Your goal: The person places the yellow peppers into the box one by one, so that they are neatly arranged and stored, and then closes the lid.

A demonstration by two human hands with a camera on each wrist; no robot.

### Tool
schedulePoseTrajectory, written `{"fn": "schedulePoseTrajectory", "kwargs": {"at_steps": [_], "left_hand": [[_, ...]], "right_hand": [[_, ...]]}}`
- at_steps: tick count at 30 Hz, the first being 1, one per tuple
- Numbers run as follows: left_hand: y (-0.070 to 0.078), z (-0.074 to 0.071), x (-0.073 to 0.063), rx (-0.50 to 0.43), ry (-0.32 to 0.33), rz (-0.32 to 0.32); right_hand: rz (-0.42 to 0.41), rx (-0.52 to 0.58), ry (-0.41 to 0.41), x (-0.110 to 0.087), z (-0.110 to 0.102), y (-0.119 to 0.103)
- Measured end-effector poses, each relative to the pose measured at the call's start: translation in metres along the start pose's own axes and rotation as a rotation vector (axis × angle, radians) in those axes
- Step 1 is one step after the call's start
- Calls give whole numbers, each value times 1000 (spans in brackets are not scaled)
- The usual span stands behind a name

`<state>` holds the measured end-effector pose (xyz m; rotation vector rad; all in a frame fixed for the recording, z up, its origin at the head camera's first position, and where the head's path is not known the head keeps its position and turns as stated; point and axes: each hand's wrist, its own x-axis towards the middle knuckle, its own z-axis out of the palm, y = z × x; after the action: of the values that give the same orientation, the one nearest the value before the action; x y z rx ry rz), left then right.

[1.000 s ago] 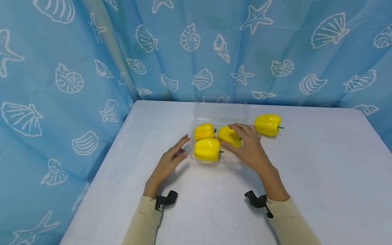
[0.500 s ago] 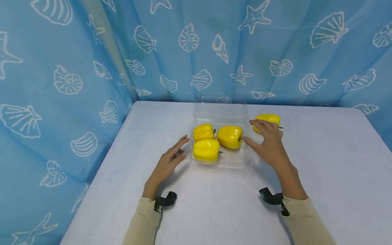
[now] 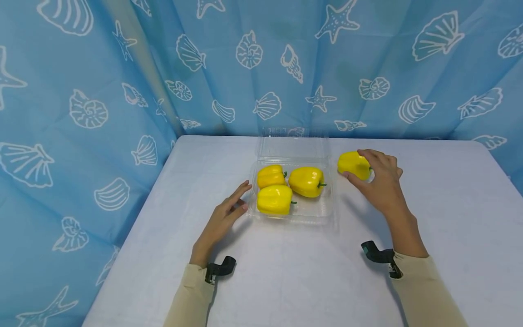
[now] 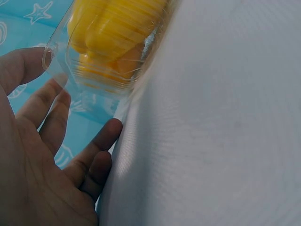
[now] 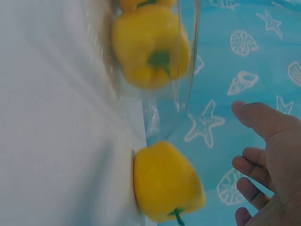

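Observation:
Three yellow bell peppers lie in a clear plastic clamshell box (image 3: 308, 210): a back-left pepper (image 3: 270, 176), a front-left pepper (image 3: 274, 200) and a right pepper (image 3: 306, 181). Beside the box's left edge rests my left hand (image 3: 220, 222), fingers spread and relaxed. In the left wrist view its thumb and fingers lie at the box's clear corner (image 4: 59, 70). Outside the box, at the back right, a fourth yellow pepper (image 3: 352, 164) lies on the table. Over this one hovers my right hand (image 3: 386, 186), thumb and fingers apart; the right wrist view shows a gap between hand and pepper (image 5: 167, 183).
The box's clear lid (image 3: 294, 147) stands folded back toward the curtain. A white cloth covers the table (image 3: 286, 272). Blue curtains (image 3: 229, 54) with white shell prints hang behind and to the left. A black wrist camera (image 3: 377, 253) sits on each sleeve cuff.
My right hand has let go of the right pepper inside the box and moved right, to above the pepper outside. The left hand stays beside the box.

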<state>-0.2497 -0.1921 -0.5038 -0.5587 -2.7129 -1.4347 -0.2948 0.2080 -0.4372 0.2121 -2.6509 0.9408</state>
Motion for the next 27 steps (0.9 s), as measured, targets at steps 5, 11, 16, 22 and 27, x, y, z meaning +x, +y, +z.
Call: {"fn": "schedulePoseTrajectory", "kwargs": {"at_steps": [5,11,16,22,27], "left_hand": [[0,0,-2,-10,2,-2],[0,-2,-4,-19,14,-7],[-1,-2,-3,-23,12,-3],[1,-2,-2,-12,6,-11],[1,-1,-1,-15,-4,-5]], "right_hand": [[12,-19,7,4,-3,13],[33,-45,-25,11,-1,25],[53,-55,-53,15,0,35],[64,-42,-72,18,4,48],[74,-48,-79,20,6,55]]}}
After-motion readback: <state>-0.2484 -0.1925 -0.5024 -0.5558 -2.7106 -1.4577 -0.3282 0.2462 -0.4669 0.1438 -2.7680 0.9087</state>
